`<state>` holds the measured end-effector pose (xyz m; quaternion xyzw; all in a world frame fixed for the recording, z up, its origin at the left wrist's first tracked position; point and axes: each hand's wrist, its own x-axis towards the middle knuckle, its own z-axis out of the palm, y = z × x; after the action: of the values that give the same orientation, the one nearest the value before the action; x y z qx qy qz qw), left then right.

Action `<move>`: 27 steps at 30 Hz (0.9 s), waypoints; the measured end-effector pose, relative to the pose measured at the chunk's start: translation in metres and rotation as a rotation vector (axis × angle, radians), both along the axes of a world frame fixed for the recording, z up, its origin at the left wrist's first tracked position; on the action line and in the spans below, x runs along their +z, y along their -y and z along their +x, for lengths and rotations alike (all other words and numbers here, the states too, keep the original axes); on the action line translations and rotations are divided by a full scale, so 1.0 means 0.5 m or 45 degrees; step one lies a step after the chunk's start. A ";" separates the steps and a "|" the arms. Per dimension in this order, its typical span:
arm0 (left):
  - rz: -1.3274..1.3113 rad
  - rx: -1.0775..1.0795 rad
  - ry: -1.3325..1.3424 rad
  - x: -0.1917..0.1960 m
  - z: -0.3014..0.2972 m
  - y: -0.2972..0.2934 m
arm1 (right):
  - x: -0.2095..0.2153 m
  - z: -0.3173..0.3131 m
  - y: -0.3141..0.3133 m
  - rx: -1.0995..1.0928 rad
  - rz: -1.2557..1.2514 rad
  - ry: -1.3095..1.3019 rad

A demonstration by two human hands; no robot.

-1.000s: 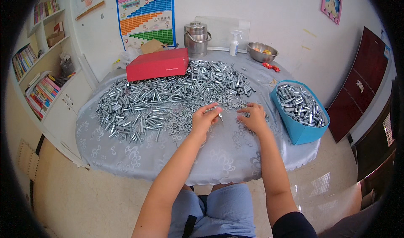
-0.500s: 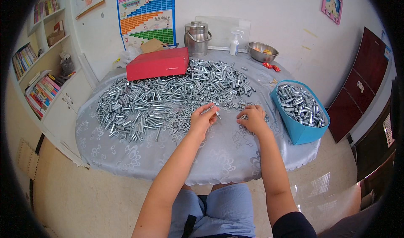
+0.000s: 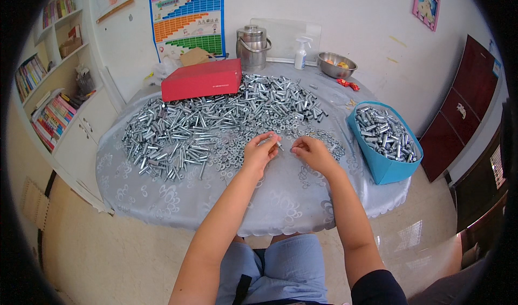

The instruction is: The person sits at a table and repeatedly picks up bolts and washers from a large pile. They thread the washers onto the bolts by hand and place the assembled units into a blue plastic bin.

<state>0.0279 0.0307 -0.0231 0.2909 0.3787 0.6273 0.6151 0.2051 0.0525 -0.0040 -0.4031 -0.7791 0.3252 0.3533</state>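
Between the thumb and fingers of my left hand [image 3: 259,153] is a metal bolt [image 3: 280,146], its end sticking out toward the right. My right hand [image 3: 315,153] is a short way to the right of it, thumb and fingertips pinched together; whatever they grip is too small to make out. Loose nuts and washers [image 3: 226,155] lie scattered on the table just beyond and beside both hands. A big heap of silvery bolts [image 3: 172,129] spreads over the table behind and to the left. On the right, a blue fabric bin [image 3: 389,171] holds many bolts [image 3: 386,135].
A red box [image 3: 202,82] rests at the back of the bolt heap. Behind stand a steel lidded pot [image 3: 252,48], a white spray bottle [image 3: 300,55] and a steel bowl [image 3: 329,67]. A grey patterned cloth [image 3: 216,202] covers the table; red wrappers [image 3: 348,84] lie near the bowl.
My right hand has moved left from the nuts and washers toward my left hand, fingers pinched. My left hand has kept its place with the bolt.
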 end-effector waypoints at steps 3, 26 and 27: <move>-0.021 0.029 -0.015 0.002 0.003 0.001 | -0.009 -0.003 -0.004 0.030 -0.070 -0.104; -0.010 0.020 -0.028 -0.018 0.009 -0.009 | 0.015 0.010 -0.002 0.109 -0.074 -0.188; -0.007 0.026 -0.035 -0.016 0.008 -0.008 | 0.015 0.005 0.002 0.200 -0.155 -0.262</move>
<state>0.0320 0.0348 -0.0311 0.2939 0.3917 0.6286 0.6041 0.2075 0.0514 0.0033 -0.3261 -0.7466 0.4381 0.3799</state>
